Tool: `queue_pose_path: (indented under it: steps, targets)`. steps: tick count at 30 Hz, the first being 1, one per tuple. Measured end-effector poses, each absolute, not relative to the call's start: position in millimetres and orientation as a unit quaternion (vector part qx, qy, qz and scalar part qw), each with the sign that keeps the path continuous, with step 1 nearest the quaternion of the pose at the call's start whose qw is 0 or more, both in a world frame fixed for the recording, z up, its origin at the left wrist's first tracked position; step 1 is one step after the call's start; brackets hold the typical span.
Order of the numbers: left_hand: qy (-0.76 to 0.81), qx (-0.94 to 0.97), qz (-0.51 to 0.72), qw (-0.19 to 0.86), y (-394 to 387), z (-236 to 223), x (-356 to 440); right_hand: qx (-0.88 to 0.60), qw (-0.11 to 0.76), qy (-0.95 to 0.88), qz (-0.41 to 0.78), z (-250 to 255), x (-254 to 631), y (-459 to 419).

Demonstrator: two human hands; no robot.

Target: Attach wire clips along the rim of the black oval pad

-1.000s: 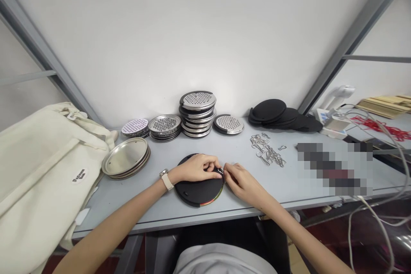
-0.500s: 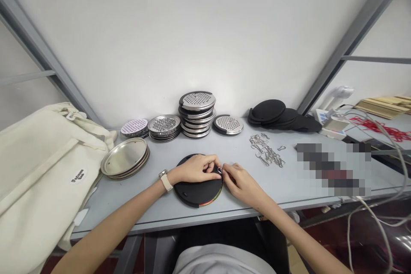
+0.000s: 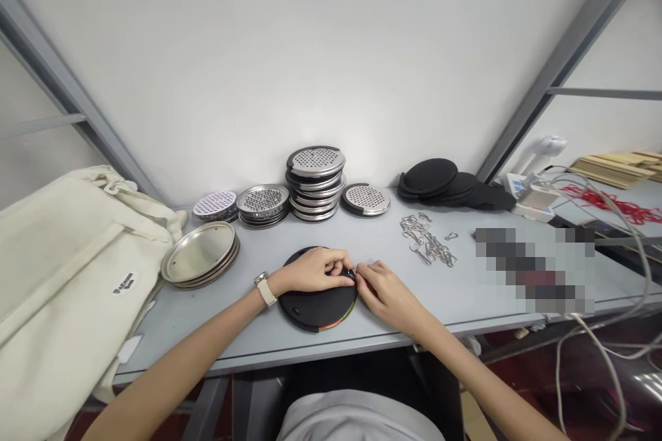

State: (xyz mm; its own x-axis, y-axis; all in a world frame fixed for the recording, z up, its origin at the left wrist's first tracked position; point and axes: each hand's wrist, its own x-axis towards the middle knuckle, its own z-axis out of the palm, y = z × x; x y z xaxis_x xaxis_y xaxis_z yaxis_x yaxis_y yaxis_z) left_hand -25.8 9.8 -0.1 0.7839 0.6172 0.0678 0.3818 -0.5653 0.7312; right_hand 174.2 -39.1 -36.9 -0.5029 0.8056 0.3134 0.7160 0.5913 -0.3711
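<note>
A round black disc [image 3: 316, 310] lies flat on the grey table, with a thin band of colour along its near rim. My left hand [image 3: 313, 271] rests on top of the disc, its fingers curled towards the far right edge. At that edge sits a small metal ring [image 3: 352, 274], partly hidden by my fingers. My right hand [image 3: 385, 296] comes in from the right and pinches the ring between thumb and fingertips. A pale watch strap circles my left wrist.
Stacks of perforated steel discs [image 3: 315, 186] and plain metal lids [image 3: 200, 255] stand on the grey table [image 3: 232, 317], beside black discs [image 3: 429, 179] and a heap of metal clips [image 3: 427, 241]. A canvas bag [image 3: 62, 289] lies left; cables hang right.
The whole scene sits slightly further left in the view. My hands stay at the ring, with the right fingers drawn a little closer over it.
</note>
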Motion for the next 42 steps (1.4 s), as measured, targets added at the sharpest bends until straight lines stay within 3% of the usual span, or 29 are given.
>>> queue_pose_path:
  steps: [42]
  targets:
    - [0.285,0.873,0.165,0.36,9.4,0.4,-26.5,-0.435,0.246,-0.859,0.113,-34.7,176.0,-38.3]
